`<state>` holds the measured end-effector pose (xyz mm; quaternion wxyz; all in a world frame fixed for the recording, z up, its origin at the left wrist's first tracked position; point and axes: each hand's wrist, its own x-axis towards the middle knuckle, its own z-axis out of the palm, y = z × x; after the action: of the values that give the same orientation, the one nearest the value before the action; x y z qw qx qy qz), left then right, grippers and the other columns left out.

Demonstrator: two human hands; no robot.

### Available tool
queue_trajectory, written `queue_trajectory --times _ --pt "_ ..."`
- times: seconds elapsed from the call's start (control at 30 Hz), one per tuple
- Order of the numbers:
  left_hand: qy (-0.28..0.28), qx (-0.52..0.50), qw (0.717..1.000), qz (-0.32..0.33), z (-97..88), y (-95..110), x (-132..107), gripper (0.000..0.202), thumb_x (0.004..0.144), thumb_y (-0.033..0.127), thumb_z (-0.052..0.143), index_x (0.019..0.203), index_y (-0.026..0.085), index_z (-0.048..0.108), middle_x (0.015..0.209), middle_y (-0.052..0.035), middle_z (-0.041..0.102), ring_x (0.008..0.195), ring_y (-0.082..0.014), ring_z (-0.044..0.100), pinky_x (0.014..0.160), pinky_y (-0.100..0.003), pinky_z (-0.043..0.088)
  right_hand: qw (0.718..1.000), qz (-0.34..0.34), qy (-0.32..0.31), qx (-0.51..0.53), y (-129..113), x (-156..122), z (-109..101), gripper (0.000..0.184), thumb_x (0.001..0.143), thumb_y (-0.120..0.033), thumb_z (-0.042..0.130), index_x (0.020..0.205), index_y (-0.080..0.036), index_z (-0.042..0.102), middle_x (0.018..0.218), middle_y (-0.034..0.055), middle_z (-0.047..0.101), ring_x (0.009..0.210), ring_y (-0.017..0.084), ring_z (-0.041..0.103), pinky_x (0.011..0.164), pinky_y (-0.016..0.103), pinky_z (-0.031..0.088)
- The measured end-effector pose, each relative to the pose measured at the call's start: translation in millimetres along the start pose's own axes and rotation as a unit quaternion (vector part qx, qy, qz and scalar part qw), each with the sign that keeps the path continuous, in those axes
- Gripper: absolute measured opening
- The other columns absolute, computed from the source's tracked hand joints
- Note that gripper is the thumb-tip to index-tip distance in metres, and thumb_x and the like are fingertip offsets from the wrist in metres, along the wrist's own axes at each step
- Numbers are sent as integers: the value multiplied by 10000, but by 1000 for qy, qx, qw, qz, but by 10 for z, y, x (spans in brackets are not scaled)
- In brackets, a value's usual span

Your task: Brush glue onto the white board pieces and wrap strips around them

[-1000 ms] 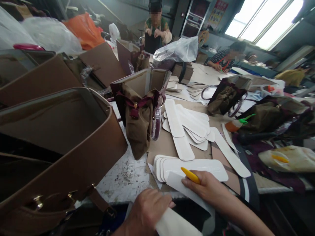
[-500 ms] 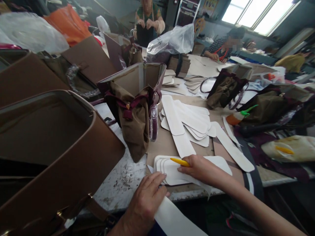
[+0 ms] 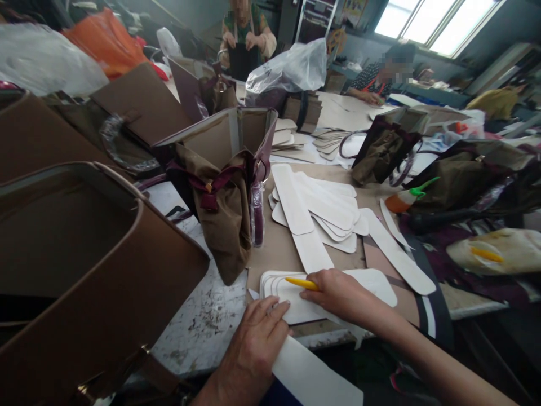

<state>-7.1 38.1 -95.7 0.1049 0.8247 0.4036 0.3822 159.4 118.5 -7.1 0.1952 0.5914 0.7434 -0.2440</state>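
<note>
My right hand [image 3: 338, 293] is closed round a yellow tool [image 3: 301, 283], whose tip lies on a stack of white rounded panels [image 3: 372, 282] at the table's near edge. My left hand [image 3: 253, 344] lies with fingers stretched out on a long white strip [image 3: 313, 378] that hangs off the table edge toward me. The fingertips reach the near side of the panel stack. A fan of more white rounded strips [image 3: 321, 208] lies farther back on a brown board.
A large brown bag [image 3: 84, 270] fills the left. An olive and maroon bag [image 3: 224, 186] stands mid-table, another [image 3: 384, 152] to the right. An orange bottle with green nozzle [image 3: 406, 198] lies right. Two people work at the far end by a plastic sack [image 3: 291, 70].
My right hand has moved forward and left with the yellow tool onto the panel stack. My left hand has slid up the strip and opened flat against the stack.
</note>
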Motion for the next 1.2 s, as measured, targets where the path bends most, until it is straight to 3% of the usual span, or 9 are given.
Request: queue_trajectory --times 0.4,0.6,0.7,0.83,0.97,1.07,1.2 --pt "-13 -2 1000 2 -25 21 29 217 850 113 366 829 135 581 1056 -81 598 994 -221 472 817 -379 415 999 -22 15 -31 15 5 28 266 787 -365 472 844 -174 649 768 99 652 707 223 608 553 254 385" --pt "-54 10 998 -4 -18 -35 -13 141 815 125 442 794 174 573 1112 -23 584 944 -219 456 801 -362 369 999 -15 24 -24 -20 -114 -53 277 758 -381 519 879 -167 644 797 111 649 751 240 603 578 267 396" --pt "-54 15 998 4 -12 -74 -26 135 807 142 451 828 188 577 1105 -17 590 900 -220 449 769 -351 362 1000 -10 28 -7 158 -277 -95 238 722 -376 560 825 -181 651 767 88 646 736 236 596 581 265 383" --pt "-45 30 998 30 -5 -88 -33 170 827 131 402 854 180 563 1095 -32 591 908 -218 451 766 -343 363 998 35 36 31 684 -565 -84 194 740 -340 532 763 -178 636 748 62 636 696 208 584 569 248 370" --pt "-41 51 997 49 -1 -81 -35 187 852 154 372 876 172 557 1074 -53 598 900 -220 455 765 -350 363 991 84 61 83 1153 -729 -15 250 824 -333 426 838 -162 609 810 35 635 736 165 579 606 209 388" --pt "-39 56 996 65 11 -98 -42 204 858 171 356 889 165 558 1075 -63 600 902 -223 462 754 -347 374 984 119 85 105 1266 -699 59 279 838 -347 400 844 -154 601 794 29 635 732 156 581 612 203 388" --pt "-28 60 993 98 53 -191 -77 198 843 196 373 899 181 562 1054 -65 610 887 -210 491 736 -332 392 971 183 126 93 1239 -585 123 280 796 -386 454 878 -162 602 845 77 630 807 223 577 624 260 378"
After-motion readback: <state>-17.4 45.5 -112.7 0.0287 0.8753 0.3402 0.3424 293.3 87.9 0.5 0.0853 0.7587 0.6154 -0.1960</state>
